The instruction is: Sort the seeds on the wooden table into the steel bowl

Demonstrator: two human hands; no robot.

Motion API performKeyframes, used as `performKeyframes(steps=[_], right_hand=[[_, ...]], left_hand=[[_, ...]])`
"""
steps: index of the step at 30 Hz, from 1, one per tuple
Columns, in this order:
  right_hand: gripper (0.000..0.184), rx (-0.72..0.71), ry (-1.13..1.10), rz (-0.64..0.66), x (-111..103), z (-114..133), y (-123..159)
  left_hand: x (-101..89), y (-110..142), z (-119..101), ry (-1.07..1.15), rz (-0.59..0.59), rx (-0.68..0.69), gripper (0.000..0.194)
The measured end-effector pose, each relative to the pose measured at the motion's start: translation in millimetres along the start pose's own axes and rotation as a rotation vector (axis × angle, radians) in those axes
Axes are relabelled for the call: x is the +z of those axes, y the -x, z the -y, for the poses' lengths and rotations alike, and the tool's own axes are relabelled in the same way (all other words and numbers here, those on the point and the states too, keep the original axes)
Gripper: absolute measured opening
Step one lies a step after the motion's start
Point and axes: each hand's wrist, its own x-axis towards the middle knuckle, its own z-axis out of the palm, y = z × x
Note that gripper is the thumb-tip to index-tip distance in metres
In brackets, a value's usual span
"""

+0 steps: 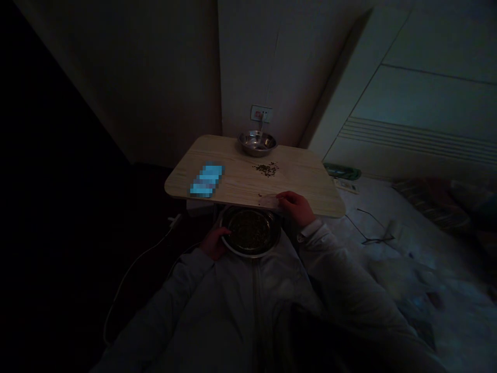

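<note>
My left hand [215,243] grips the left rim of a round metal basin [254,254], its thumb over the edge. The basin sits at my lap just below the table's front edge, with small dark grains [250,230] in it. My right hand [294,207] is closed on a thin pale flat piece [268,201], perhaps card or plastic, at the table's front edge. A few stray grains lie beside that piece. Farther back on the wooden table [236,181] is a loose pile of small dark grains [267,169]. Behind the pile stands a shiny metal bowl [257,145].
A phone with a lit screen [207,180] lies on the table's left side. A wall socket [261,113] is behind the bowl. On the right, eyeglasses [375,239] lie on a bed [388,199]. A white cable [132,267] runs along the dark floor at left.
</note>
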Motion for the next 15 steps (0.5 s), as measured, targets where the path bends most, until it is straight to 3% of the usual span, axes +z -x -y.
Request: performKeyframes(steps=[15], right_hand=[[0.020,-0.029,0.032,-0.017,-1.0,-5.8,-2.3]], left_hand=[[-0.7,0.2,0.2,0.000,0.019,-0.013,0.032]])
